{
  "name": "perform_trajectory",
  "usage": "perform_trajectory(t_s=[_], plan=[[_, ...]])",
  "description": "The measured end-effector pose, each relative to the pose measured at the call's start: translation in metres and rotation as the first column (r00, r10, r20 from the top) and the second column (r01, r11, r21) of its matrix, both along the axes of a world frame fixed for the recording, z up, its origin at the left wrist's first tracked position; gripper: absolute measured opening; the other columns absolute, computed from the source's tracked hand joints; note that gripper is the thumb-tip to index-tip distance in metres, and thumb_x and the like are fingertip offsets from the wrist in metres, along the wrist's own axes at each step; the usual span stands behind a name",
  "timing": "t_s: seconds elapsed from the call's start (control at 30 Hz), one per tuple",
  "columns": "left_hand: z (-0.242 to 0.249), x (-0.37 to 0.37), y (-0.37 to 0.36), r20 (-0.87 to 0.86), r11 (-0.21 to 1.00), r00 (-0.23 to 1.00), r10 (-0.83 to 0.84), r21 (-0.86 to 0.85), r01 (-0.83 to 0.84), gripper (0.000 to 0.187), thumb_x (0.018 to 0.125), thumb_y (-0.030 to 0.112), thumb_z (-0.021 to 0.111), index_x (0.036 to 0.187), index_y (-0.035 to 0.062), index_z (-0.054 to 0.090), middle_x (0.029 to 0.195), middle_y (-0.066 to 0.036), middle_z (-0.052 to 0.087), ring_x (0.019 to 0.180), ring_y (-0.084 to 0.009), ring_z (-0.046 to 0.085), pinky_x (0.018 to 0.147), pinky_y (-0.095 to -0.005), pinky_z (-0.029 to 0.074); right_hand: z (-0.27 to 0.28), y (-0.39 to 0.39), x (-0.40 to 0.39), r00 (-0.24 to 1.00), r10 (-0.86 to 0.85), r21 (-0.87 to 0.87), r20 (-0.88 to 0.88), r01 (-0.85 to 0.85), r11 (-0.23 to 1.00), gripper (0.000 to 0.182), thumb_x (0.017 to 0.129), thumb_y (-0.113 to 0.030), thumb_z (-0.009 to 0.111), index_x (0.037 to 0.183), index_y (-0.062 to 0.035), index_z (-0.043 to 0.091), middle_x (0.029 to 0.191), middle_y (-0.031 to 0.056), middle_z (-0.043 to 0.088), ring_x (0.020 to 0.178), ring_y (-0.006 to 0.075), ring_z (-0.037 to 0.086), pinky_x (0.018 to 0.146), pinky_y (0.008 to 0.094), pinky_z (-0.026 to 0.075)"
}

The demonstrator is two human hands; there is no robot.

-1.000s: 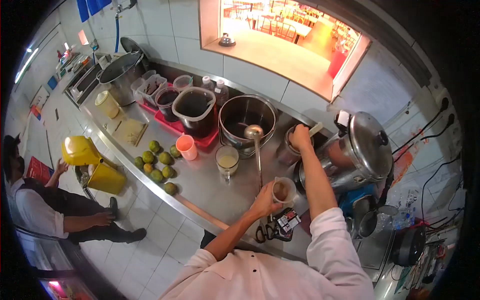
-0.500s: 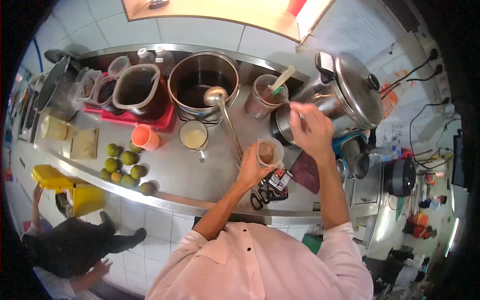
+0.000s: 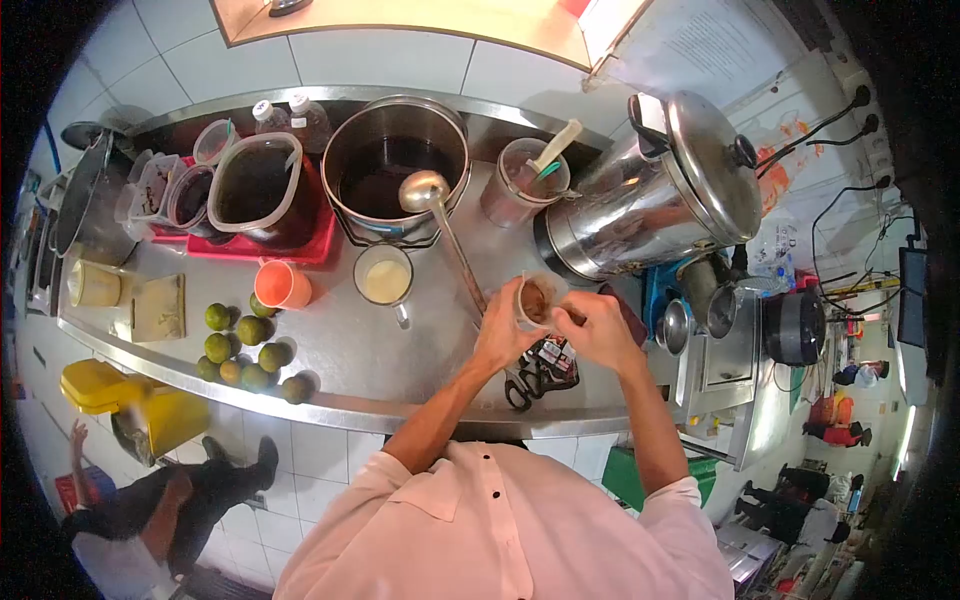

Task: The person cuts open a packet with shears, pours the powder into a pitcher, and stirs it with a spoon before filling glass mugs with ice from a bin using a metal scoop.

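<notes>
My left hand is wrapped around a small translucent plastic cup with brown contents. My right hand is at the cup's right rim, fingers pinched together; whatever they hold is hidden. A long-handled ladle leans from the rim of a steel pot of dark liquid down towards my left hand. Behind the cup stands a clear container with a pale-handled utensil in it. Black-handled scissors lie just in front of the cup. A glass mug of pale liquid stands to the left.
A large steel urn stands at the back right. Left are an orange cup, several green citrus fruits, and a red tray with tubs of dark liquid. A person and a yellow bin are beyond the counter's front edge.
My right hand has come down and left, from beside the clear container to the cup's rim. My left hand still holds the cup. The person at lower left has shifted.
</notes>
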State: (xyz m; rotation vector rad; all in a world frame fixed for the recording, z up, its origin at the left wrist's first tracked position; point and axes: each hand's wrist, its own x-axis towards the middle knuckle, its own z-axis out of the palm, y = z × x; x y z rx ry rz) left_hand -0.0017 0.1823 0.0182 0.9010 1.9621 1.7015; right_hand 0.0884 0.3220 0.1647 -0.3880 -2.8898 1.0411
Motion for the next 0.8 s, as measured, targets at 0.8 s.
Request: perform_trajectory(t_s=[0.8], plan=[[0.02,-0.005,-0.001,0.065,1.0,0.998,-0.017,-0.011,0.017,0.089,0.07,0.02,0.094,0.141,0.0019,0.044,0.129,-0.024,0.062,0.121,-0.0414,0.061,0.103,-0.0476,0.05,0.012,0.019,-0.031,0.987,0.157,-0.105,0.033,-0.153,0.983,0.017,0.09,-0.014,0.07,0.089,0.0029,0.069,0.077,0.018,0.065,0.065,0.0298,0.063,0.063,0.0398,0.05]])
